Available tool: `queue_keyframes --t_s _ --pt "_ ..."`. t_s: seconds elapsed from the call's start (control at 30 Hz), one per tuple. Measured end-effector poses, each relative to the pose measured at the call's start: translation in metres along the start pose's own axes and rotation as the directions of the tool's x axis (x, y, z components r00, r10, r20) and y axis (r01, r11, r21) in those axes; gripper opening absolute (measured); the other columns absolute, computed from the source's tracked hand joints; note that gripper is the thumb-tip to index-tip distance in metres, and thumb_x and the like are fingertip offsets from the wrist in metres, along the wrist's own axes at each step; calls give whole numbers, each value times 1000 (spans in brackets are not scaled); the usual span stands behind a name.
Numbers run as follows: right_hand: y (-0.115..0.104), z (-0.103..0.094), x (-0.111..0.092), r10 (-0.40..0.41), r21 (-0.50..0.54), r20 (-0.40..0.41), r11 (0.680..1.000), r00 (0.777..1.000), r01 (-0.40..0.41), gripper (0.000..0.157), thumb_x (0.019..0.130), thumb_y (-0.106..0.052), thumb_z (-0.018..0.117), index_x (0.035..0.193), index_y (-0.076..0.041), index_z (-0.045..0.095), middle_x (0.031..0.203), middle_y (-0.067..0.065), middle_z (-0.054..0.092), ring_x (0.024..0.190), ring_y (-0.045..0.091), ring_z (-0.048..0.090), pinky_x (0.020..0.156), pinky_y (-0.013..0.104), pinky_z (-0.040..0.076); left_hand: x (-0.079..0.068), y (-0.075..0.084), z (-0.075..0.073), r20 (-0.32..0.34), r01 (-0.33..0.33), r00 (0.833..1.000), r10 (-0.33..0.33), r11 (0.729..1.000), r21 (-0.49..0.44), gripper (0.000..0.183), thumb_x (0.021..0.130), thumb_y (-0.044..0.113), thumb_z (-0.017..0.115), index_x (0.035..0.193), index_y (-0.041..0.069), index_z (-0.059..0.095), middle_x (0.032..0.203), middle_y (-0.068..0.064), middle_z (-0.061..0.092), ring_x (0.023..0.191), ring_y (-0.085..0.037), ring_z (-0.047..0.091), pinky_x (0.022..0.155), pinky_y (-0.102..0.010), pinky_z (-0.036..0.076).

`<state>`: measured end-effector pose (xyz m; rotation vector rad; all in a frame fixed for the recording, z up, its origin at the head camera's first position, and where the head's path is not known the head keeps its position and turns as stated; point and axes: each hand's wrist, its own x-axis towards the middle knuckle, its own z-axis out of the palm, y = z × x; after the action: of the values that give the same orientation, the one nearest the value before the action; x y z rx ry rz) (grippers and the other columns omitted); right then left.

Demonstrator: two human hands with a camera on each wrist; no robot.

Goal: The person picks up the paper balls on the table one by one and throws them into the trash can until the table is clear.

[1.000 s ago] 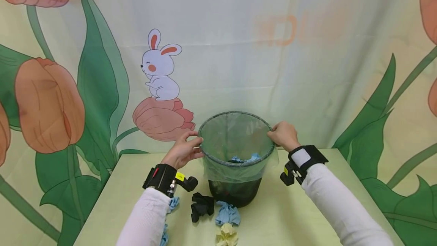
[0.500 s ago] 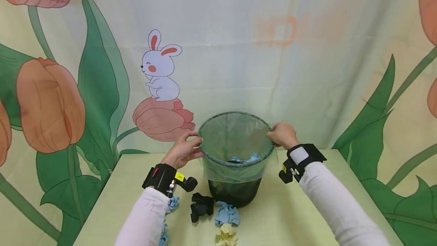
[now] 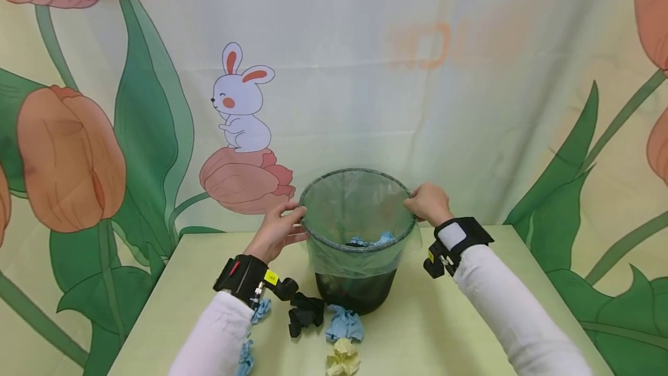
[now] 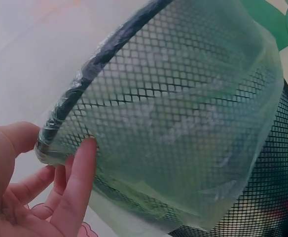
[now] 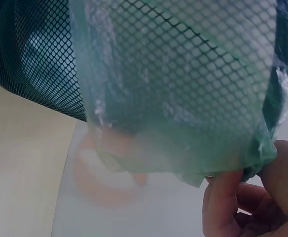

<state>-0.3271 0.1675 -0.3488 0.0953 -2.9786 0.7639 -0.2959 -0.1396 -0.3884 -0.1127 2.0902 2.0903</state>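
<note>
A black mesh trash bin (image 3: pixel 355 295) stands on the table, lined with a translucent green trash bag (image 3: pixel 360 260) folded over its rim. My left hand (image 3: pixel 275 232) holds the left side of the rim; the left wrist view shows the thumb against the rim (image 4: pixel 80 84) and one finger along the bag's outside. On the right side, my right hand (image 3: pixel 430 204) pinches the bag-covered rim between thumb and fingers. The right wrist view has the bag (image 5: pixel 183 113) hanging down outside the mesh. Crumpled blue paper (image 3: pixel 385 239) and something dark lie inside the bin.
In front of the bin lie crumpled black paper (image 3: pixel 307 313), blue paper (image 3: pixel 344 325) and yellow paper (image 3: pixel 343 358). More blue pieces (image 3: pixel 246 358) lie beside the left forearm, partly hidden. A printed curtain (image 3: pixel 334 74) with a rabbit and tulips hangs behind the table (image 3: pixel 443 329).
The head view has shifted slightly, so everything sits a little further left and up. Both hands stay at the same places on the rim.
</note>
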Motion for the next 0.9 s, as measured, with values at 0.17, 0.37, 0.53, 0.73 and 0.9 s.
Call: queue_keyframes --t_s 0.17,0.37,0.53,0.73,0.9 --pt "0 1 0 -15 -8 0 1000 1000 15 44 80 -9 51 45 -19 27 42 -7 22 49 23 61 37 17 21 -5 -6 -3 -12 -13 1000 13 1000 -1 44 95 34 49 131 9 42 112 -18 49 92 -27 59 81 -36 55" --pt "0 -1 0 -3 -1 0 1000 1000 3 43 80 -10 51 45 -19 28 41 -6 24 53 26 63 37 17 22 -17 -18 -5 -53 -36 998 38 999 39 46 94 38 49 129 8 42 119 -20 49 97 -29 59 80 -35 56" --pt "0 -1 1 11 -6 5 1000 1000 -11 44 80 -11 52 44 -19 29 40 -7 25 44 16 57 36 17 23 -29 -36 -8 -81 -88 992 96 991 106 44 95 35 49 127 6 44 119 -21 50 102 -34 58 80 -36 56" --pt "0 1 2 18 -7 -4 1000 1000 -18 44 79 -12 53 42 -19 29 39 -8 26 40 10 54 35 16 25 -45 -56 -8 -97 -165 975 198 947 276 37 93 33 53 120 8 52 115 -14 55 102 -31 59 82 -36 54" --pt "0 0 2 13 -24 -13 1000 1000 -13 45 80 -13 54 43 -19 29 40 -7 26 44 17 59 35 16 23 -59 -69 -4 -52 -226 961 272 879 419 34 91 31 58 119 11 56 118 -9 57 105 -27 57 86 -39 50"
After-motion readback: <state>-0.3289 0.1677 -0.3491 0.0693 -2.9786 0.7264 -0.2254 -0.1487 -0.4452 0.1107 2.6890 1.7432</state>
